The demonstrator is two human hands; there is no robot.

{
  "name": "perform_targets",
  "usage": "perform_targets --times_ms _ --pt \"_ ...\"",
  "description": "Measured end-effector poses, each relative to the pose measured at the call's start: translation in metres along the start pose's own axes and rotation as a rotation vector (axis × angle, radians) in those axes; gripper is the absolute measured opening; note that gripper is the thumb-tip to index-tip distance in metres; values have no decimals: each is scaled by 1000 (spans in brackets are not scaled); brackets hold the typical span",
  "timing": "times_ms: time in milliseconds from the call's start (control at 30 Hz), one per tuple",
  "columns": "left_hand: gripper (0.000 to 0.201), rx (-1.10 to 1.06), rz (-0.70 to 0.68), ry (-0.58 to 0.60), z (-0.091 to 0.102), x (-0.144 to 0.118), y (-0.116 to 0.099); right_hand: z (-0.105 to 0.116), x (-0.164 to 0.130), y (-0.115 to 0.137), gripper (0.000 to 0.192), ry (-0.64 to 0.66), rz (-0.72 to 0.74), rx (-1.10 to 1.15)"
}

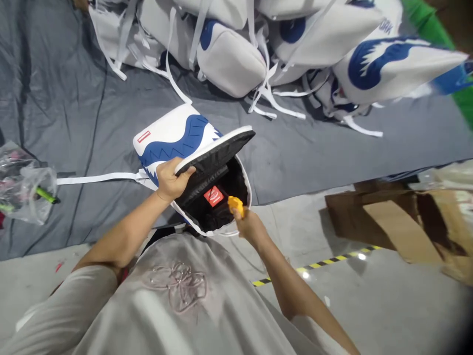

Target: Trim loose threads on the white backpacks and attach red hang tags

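A white and blue bag (173,138) lies in front of me with its flap (218,150) lifted, showing a black lining and a red label (213,195) inside. My left hand (172,177) grips the edge of that flap and holds it up. My right hand (248,226) is closed on a small orange tool (236,204) at the rim of the bag's opening. A white strap (98,178) runs from the bag to the left over the grey cloth.
A pile of white and blue bags (295,44) with loose straps lies at the back on a grey cloth (55,98). A clear plastic bag (25,187) sits at the left. Flattened cardboard (402,222) lies at the right, beside yellow-black floor tape (332,260).
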State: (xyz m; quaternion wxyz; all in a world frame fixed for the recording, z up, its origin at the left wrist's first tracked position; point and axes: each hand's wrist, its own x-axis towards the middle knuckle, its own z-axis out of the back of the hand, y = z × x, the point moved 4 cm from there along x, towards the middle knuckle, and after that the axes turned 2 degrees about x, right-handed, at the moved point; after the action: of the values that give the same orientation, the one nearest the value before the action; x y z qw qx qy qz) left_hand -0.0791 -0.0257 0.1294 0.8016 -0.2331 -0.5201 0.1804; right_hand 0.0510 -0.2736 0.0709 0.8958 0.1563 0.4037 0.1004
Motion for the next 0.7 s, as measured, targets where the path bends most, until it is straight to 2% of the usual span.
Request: perform_targets --times_ms 67,133,167,200,300,367,533,600,700 --pt "48 -17 -20 28 -3 1 -4 13 -6 -3 31 -169 48 -5" --pt "50 -44 -39 68 -7 2 -8 7 0 12 33 -186 114 196" --pt "52 -53 -50 87 -9 2 -10 -7 8 25 33 -87 138 385" --pt "53 -53 -60 105 -10 2 -12 -25 16 39 33 69 142 593" --pt "56 6 -33 124 -8 5 -8 -68 37 65 42 218 148 757" --pt "60 44 7 116 -6 7 1 -81 43 57 50 202 120 824" --pt "59 -21 11 102 -9 13 18 -76 40 5 60 105 24 944" --pt "56 -78 -16 92 -11 15 20 -83 41 4 61 144 32 936" --pt "51 -130 -78 89 -13 20 19 -106 48 24 59 232 102 902"
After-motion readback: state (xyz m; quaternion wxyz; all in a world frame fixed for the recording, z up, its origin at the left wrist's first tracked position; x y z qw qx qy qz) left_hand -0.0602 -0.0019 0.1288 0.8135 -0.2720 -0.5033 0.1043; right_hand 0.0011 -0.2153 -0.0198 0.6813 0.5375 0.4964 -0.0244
